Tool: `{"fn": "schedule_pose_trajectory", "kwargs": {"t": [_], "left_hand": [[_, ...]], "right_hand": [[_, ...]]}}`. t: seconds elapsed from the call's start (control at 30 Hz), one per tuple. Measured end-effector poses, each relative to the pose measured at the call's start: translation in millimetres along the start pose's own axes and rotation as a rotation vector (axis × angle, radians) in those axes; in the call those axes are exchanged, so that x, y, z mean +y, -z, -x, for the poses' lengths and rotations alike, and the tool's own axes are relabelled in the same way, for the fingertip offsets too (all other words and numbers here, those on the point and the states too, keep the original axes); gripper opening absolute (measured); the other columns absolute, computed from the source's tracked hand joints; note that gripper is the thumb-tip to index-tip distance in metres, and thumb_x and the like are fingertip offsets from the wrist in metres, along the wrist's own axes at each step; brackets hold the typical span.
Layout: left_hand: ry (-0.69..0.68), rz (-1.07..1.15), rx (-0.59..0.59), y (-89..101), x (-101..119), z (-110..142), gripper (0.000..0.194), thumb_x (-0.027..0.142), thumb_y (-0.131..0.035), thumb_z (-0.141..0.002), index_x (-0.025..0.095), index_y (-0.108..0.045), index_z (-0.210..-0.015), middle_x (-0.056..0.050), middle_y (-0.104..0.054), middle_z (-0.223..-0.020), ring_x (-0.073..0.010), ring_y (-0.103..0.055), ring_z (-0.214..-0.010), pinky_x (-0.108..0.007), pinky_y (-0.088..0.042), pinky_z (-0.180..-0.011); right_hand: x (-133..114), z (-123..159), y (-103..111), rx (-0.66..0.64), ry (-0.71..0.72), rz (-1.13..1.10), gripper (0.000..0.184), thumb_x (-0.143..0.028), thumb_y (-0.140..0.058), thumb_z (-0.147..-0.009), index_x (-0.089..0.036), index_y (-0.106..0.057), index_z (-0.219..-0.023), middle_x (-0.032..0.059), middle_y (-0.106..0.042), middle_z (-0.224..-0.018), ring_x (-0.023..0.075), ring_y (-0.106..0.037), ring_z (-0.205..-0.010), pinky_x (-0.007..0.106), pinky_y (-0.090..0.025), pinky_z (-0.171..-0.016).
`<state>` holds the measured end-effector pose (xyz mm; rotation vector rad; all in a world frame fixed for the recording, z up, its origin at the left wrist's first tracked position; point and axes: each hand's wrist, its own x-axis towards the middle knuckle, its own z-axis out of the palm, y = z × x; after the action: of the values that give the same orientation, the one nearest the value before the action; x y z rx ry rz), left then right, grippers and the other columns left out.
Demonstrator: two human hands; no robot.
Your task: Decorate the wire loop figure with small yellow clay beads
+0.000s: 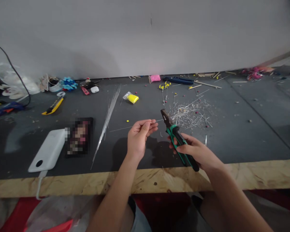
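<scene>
Between thumb and fingers, my left hand (141,133) pinches a thin metal wire (120,129) that sticks out on both sides of the hand. The wire's right end reaches the jaws of the green and black pliers (176,133). My right hand (195,148) is wrapped around the handles of these pliers, jaws pointing up and left. Whether the jaws bite the wire is too fine to tell. Just beyond the pliers lies a pile of short cut wire pieces (190,112). A bundle of long straight wires (107,119) lies left of my left hand.
Behind my hands are a yellow clay packet (132,98), a pink packet (155,78), a dark blue tool (178,80) and small yellow pieces on wires (164,85). At left are a white power bank (48,149), a phone (79,137), a yellow cutter (53,106) and a glue gun (8,109).
</scene>
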<state>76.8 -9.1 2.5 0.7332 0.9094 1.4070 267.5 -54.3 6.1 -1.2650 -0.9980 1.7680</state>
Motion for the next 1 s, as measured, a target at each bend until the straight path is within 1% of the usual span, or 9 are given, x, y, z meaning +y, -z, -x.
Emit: {"fn": "schedule_pose_trajectory", "kwargs": {"t": [0.13, 0.27, 0.47, 0.67, 0.8, 0.9, 1.0], "left_hand": [[0.001, 0.011, 0.011, -1.6, -3, 1, 0.013, 0.025, -0.071, -0.078, 0.016, -0.067, -0.085, -0.005, -0.075, -0.09, -0.0161, -0.072, -0.083, -0.033, -0.057, -0.081], [0.006, 0.015, 0.017, -4.8, -5, 3, 0.014, 0.027, -0.072, -0.078, 0.016, -0.066, -0.085, -0.006, -0.075, -0.089, -0.0166, -0.072, -0.083, -0.033, -0.057, -0.081], [0.006, 0.035, 0.014, -8.1, -8, 6, 0.014, 0.027, -0.072, -0.078, 0.016, -0.067, -0.085, -0.005, -0.075, -0.086, -0.0164, -0.072, -0.082, -0.031, -0.058, -0.079], [0.0, 0.054, 0.026, -7.5, -10, 5, 0.015, 0.027, -0.072, -0.078, 0.015, -0.067, -0.085, -0.005, -0.075, -0.086, -0.0165, -0.072, -0.081, -0.032, -0.058, -0.078], [-0.002, 0.064, 0.027, -7.8, -11, 5, 0.013, 0.026, -0.072, -0.078, 0.016, -0.067, -0.085, -0.004, -0.075, -0.086, -0.0159, -0.072, -0.081, -0.031, -0.058, -0.077], [0.0, 0.062, 0.026, -8.3, -12, 6, 0.011, 0.025, -0.072, -0.079, 0.015, -0.068, -0.084, -0.005, -0.076, -0.085, -0.0161, -0.072, -0.082, -0.03, -0.058, -0.076], [-0.001, 0.052, 0.027, -8.3, -13, 6, 0.011, 0.024, -0.072, -0.078, 0.015, -0.069, -0.083, -0.005, -0.076, -0.084, -0.0165, -0.072, -0.083, -0.03, -0.058, -0.077]], "right_hand": [[1, -1, 1, -0.02, 0.005, 0.036, 0.02, -0.022, -0.072, -0.069, -0.023, -0.069, -0.089, 0.0036, -0.068, -0.098, 0.021, -0.061, -0.091, 0.034, -0.048, -0.084], [2, -1, 1, -0.067, 0.023, 0.049, 0.018, -0.024, -0.073, -0.069, -0.023, -0.068, -0.087, 0.003, -0.068, -0.092, 0.0236, -0.061, -0.097, 0.037, -0.047, -0.088], [5, -2, -3, -0.087, 0.023, 0.06, 0.019, -0.021, -0.071, -0.071, -0.022, -0.067, -0.09, 0.0022, -0.067, -0.096, 0.0203, -0.06, -0.092, 0.035, -0.045, -0.088], [9, -5, -3, -0.103, 0.036, 0.044, 0.02, -0.021, -0.07, -0.073, -0.022, -0.066, -0.092, 0.0023, -0.066, -0.094, 0.0212, -0.06, -0.095, 0.036, -0.045, -0.089], [8, -4, -4, -0.096, 0.022, 0.04, 0.024, -0.019, -0.069, -0.072, -0.022, -0.066, -0.096, 0.0016, -0.065, -0.096, 0.0198, -0.059, -0.095, 0.034, -0.046, -0.086], [6, -2, -8, -0.06, -0.017, 0.059, 0.029, -0.015, -0.066, -0.07, -0.022, -0.066, -0.098, 0.0005, -0.064, -0.093, 0.0172, -0.06, -0.087, 0.031, -0.046, -0.082], [4, -2, -12, -0.037, -0.033, 0.094, 0.03, -0.012, -0.06, -0.071, -0.021, -0.065, -0.099, -0.0011, -0.063, -0.089, 0.0146, -0.059, -0.08, 0.029, -0.047, -0.076]]}}
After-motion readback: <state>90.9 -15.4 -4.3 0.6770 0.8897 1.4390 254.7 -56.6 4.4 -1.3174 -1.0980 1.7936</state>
